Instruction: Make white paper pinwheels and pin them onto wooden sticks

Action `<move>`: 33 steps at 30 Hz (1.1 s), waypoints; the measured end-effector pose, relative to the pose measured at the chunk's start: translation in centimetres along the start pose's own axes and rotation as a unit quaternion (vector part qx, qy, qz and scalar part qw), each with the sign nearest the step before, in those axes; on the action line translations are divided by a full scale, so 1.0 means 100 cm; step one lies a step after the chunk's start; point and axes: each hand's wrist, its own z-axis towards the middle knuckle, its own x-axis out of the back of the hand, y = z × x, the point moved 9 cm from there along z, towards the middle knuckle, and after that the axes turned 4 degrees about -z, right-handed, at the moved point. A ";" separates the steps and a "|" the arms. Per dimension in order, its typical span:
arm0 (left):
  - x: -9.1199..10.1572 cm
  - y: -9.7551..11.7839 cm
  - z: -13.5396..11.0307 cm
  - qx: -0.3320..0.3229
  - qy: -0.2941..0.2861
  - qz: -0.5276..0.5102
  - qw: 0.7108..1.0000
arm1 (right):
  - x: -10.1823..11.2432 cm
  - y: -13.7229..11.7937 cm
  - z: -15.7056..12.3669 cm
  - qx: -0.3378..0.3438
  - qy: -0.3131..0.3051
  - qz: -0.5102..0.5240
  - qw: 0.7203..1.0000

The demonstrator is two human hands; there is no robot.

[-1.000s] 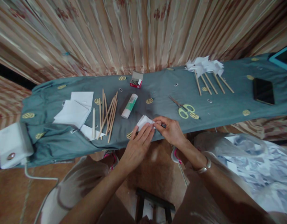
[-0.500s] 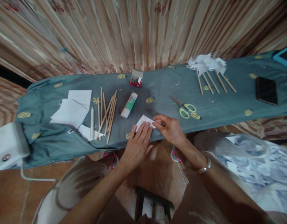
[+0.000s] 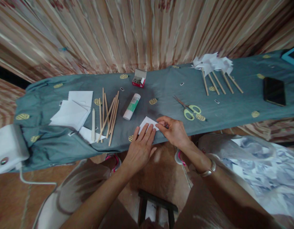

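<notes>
A small folded-looking piece of white paper [image 3: 148, 121] lies on the cloth near the table's front edge. My left hand [image 3: 141, 143] rests flat on it with fingers stretched out. At the paper's right corner, my right hand [image 3: 172, 129] pinches its edge between thumb and forefinger. Scissors [image 3: 188, 109] with green handles lie just beyond my right hand. To the left of the paper is a glue stick [image 3: 132, 107] with a green label. Several wooden sticks [image 3: 108, 117] and a white candle-like stick [image 3: 93, 125] lie further left.
White paper sheets [image 3: 70, 113] are piled at the left, beside a white box [image 3: 9, 148] with a cable. A small red box [image 3: 139, 79] of metal bits stands open at the back. Paper pinwheels [image 3: 211, 65] on sticks and a phone [image 3: 274, 91] lie at the right.
The view has shifted very slightly. Both hands stay in nearly the same place on the paper.
</notes>
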 end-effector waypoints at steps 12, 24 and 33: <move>-0.005 0.000 -0.001 0.005 -0.003 -0.007 1.000 | -0.003 -0.014 -0.017 0.125 0.084 -0.084 0.985; 0.006 -0.015 -0.017 0.012 0.013 -0.009 1.000 | -0.012 -0.004 -0.022 0.096 0.072 -0.101 0.988; 0.022 -0.037 -0.045 0.024 0.038 0.005 0.999 | 0.007 0.012 -0.027 0.107 0.095 -0.077 0.987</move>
